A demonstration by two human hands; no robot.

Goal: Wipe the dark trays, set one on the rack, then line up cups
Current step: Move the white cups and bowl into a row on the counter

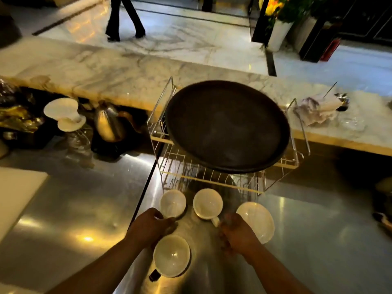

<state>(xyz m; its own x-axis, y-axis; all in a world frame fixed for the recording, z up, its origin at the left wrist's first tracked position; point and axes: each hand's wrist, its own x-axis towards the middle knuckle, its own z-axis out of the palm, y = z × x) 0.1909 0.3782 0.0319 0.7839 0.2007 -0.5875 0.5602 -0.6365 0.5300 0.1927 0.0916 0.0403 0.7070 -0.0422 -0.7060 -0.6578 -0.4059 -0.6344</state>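
A large round dark tray (227, 126) lies tilted on top of the wire dish rack (212, 177). In front of the rack, several white cups stand on the steel counter: a far-left cup (172, 203), a middle cup (207, 203), a right cup (255, 220) and a near cup (171, 255). My left hand (151, 227) grips the near rim of the far-left cup. My right hand (235, 232) pinches the handle of the middle cup.
A marble ledge (106, 68) runs behind the rack. A crumpled cloth (314, 111) lies on it at right. A steel kettle (109, 124) and a white dripper (65, 114) stand at left. A white board (14, 194) sits at far left. A person's legs (124, 18) cross the floor beyond.
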